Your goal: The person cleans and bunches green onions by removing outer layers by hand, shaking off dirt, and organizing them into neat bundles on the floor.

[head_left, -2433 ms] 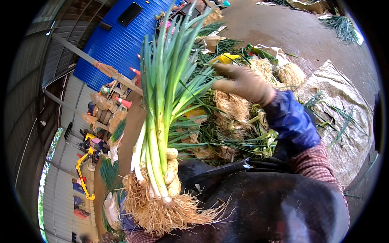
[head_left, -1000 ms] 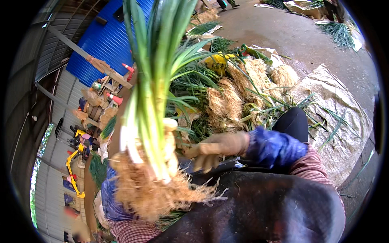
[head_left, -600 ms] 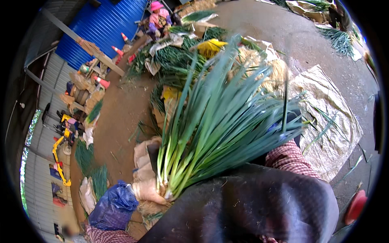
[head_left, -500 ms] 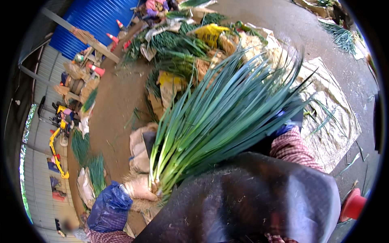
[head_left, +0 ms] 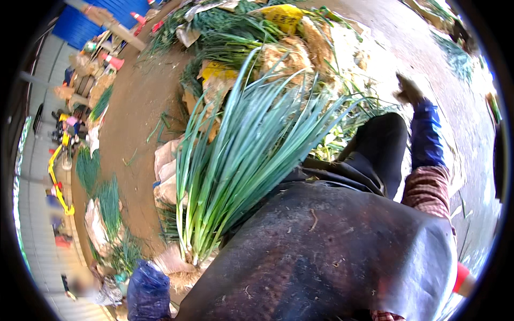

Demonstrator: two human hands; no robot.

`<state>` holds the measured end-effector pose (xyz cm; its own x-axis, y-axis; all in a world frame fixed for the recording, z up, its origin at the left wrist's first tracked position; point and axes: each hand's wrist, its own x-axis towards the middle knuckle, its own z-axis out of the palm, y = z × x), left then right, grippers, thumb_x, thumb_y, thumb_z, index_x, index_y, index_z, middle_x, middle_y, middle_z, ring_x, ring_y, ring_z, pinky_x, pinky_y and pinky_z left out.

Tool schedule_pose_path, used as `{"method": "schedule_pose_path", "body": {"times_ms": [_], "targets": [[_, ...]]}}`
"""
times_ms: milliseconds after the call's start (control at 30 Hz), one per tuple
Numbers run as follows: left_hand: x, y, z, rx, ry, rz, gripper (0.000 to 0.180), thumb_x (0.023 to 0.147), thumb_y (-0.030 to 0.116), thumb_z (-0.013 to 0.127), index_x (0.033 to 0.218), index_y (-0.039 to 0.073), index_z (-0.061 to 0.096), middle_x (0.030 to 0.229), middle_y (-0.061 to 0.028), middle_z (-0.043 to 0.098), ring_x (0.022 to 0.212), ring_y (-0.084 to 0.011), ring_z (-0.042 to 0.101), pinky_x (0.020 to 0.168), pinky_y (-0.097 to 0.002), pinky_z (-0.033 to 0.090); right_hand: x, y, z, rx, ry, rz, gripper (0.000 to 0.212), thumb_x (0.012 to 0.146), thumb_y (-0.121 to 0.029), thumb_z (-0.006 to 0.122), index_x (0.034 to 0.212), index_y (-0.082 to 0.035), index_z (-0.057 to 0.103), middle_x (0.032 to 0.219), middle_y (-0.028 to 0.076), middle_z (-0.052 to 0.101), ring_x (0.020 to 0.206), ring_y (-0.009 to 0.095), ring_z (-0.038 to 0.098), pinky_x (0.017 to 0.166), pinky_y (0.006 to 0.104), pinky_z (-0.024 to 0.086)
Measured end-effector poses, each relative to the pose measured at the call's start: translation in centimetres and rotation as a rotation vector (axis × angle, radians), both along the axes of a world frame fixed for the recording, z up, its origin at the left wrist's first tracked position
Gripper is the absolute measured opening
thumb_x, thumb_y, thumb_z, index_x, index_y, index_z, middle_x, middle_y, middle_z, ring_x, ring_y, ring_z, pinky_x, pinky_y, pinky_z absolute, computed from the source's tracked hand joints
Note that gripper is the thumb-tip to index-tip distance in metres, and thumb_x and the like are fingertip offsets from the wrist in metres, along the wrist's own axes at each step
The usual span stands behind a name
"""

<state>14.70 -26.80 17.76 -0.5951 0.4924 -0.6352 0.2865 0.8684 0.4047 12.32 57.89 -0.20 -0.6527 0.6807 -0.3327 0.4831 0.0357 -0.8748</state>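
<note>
My left hand (head_left: 172,260), in a pale glove below a blue plastic sleeve cover, closes round the root end of a large bunch of green onions (head_left: 241,155). The white stalks stand near the glove, and the long green leaves fan up and to the right across my dark apron (head_left: 310,246). Out to the right, my right hand (head_left: 411,90) is raised away from the bunch. It wears a dirty glove and is somewhat blurred; its fingers look apart, with nothing visible in them. Loose leaves and trimmings (head_left: 340,134) lie beyond my knee.
More green onions (head_left: 230,48), sacking and a yellow bag (head_left: 281,18) are heaped ahead. Further bundles (head_left: 110,206) lie along the left, near a traffic cone (head_left: 112,61) and a yellow jointed arm (head_left: 60,182). A red object (head_left: 461,278) stands at the lower right.
My right hand has come away from the leaves and swung out to the right. The leaves have dropped leftward, uncovering my knee and the trimmings. My left hand keeps hold of the root end.
</note>
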Motion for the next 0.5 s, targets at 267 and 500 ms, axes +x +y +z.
{"method": "schedule_pose_path", "body": {"times_ms": [267, 500], "targets": [[-4.7, 1.2, 3.7, -0.012, -0.047, -0.161, 0.06, 0.059, 0.027, 0.08, 0.11, 0.009, 0.054, 0.09, -0.011, 0.062, 0.083, -0.028, 0.063, 0.074, -0.039, 0.052, -3.0, -18.4, 16.1, 0.602, 0.062, 0.663, 0.017, 0.09, -0.013, 0.062, 0.102, -0.002, 0.066, 0.093, 0.006, 0.069, 0.084, 0.013, 0.063, 0.073, 0.0285, 0.051], [-4.9, 2.9, 5.7, -0.154, 0.097, -0.288, 0.064, 0.064, 0.026, 0.075, 0.121, 0.009, 0.049, 0.1, -0.0157, 0.064, 0.092, -0.0349, 0.063, 0.08, -0.0417, 0.052, -6.2, -49.0, 21.4, 0.718, 0.294, 1.633, 0.055, 0.088, -0.044, 0.056, 0.133, -0.013, 0.052, 0.098, 0.021, 0.068, 0.085, 0.037, 0.066, 0.077, 0.0451, 0.053]]}}
